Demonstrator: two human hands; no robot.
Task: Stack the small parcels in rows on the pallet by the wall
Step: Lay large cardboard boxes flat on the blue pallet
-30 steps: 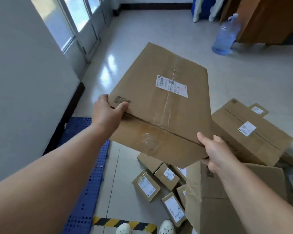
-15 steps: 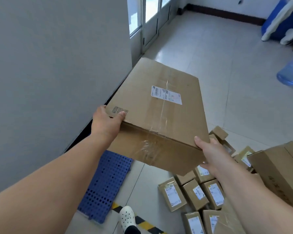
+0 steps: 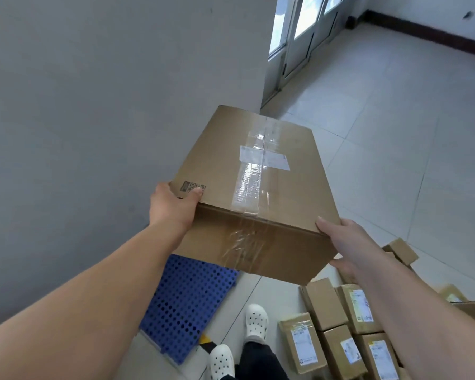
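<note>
I hold a large taped cardboard box (image 3: pixel 255 187) in the air with both hands. My left hand (image 3: pixel 173 207) grips its near left corner, thumb on top. My right hand (image 3: pixel 348 242) clasps its near right corner from the side and below. The box carries a white label on top and hangs above the blue perforated pallet (image 3: pixel 187 305), which lies on the floor against the grey wall (image 3: pixel 93 105). Several small labelled parcels (image 3: pixel 340 333) lie in a loose cluster on the floor at the lower right.
My feet in white clogs (image 3: pixel 255 322) stand between the pallet and the parcels. A yellow-black floor stripe (image 3: pixel 206 341) shows by the pallet's corner. Glass doors (image 3: pixel 299 37) stand beyond the wall's end, with tiled floor to the right.
The view has swung left toward the wall. The box has moved with my hands over the pallet's edge and sits flatter; my feet have stepped closer to the pallet.
</note>
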